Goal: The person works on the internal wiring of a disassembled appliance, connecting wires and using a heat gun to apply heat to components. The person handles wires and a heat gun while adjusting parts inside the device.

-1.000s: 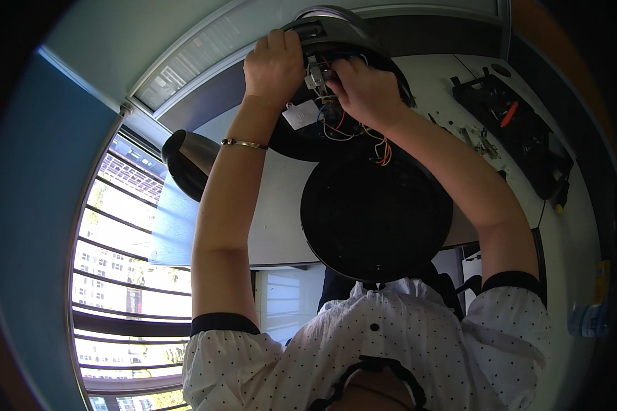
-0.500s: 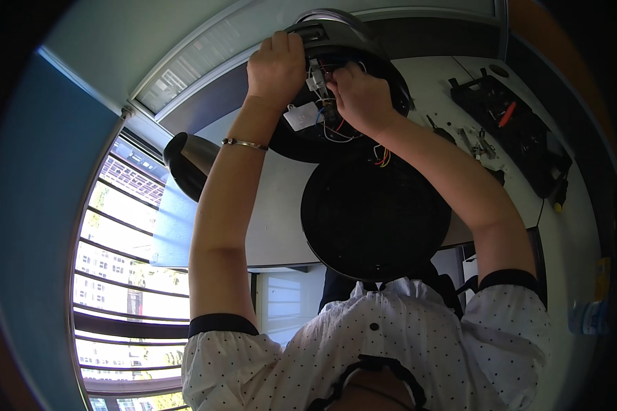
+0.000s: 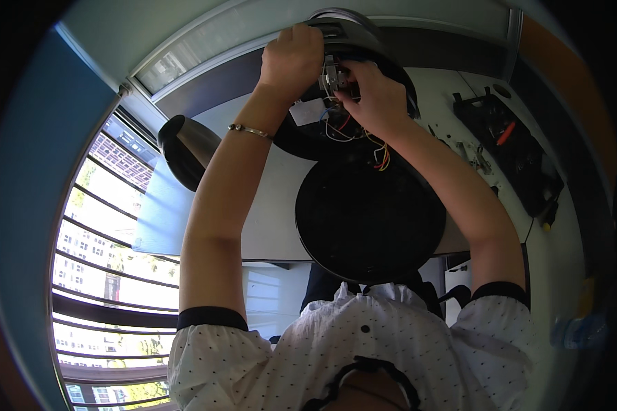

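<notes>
One opened black appliance (image 3: 305, 144) lies under left hand (image 3: 293, 63), fingers curled, and right hand (image 3: 378, 99), grip unclear.

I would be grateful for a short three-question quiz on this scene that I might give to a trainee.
1. Multiple choice: which hand has its fingers at the grey metal part inside the opened appliance?
A) the left
B) the right
C) neither
2. True or false: the round black piece lies nearer the person's body than the appliance does.
3. Fill in: the orange-red tool lies in the black ____ on the right of the desk.

Key: 1. B, the right hand; 2. True; 3. case.
</notes>
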The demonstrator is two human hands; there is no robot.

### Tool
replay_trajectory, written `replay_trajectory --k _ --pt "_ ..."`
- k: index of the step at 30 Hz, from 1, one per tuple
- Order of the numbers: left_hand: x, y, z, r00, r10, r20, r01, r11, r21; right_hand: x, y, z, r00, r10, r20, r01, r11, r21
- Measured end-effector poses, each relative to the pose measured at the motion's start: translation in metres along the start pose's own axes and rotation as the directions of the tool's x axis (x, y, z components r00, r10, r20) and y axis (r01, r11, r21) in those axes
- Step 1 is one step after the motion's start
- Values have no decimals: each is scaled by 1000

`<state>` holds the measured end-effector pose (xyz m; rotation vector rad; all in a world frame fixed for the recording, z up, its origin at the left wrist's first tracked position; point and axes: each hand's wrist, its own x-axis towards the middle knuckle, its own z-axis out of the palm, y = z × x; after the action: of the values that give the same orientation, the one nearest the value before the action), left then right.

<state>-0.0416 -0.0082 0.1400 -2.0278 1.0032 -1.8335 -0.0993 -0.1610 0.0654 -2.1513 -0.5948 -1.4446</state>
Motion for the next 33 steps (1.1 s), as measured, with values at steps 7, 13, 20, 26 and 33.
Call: replay_trajectory --k 7,13,20,26,33 --pt "2 0 2 999 45 -21 -44 998 37 5 4 10 984 -180 13 178 958 -226" --pt "-1 -1 2 997 37 -63 -34 999 41 4 3 16 964 -265 26 259 911 -321" --pt "-2 -2 -2 1000 15 -21 -14 998 56 6 7 24 953 -304 -13 284 903 -321" --pt "-2 -4 -1 998 32 48 -36 996 83 5 10 26 953 -303 -6 283 899 -333" --pt "3 -7 -9 997 19 70 -20 1000 15 6 8 26 953 -302 -4 280 888 -366"
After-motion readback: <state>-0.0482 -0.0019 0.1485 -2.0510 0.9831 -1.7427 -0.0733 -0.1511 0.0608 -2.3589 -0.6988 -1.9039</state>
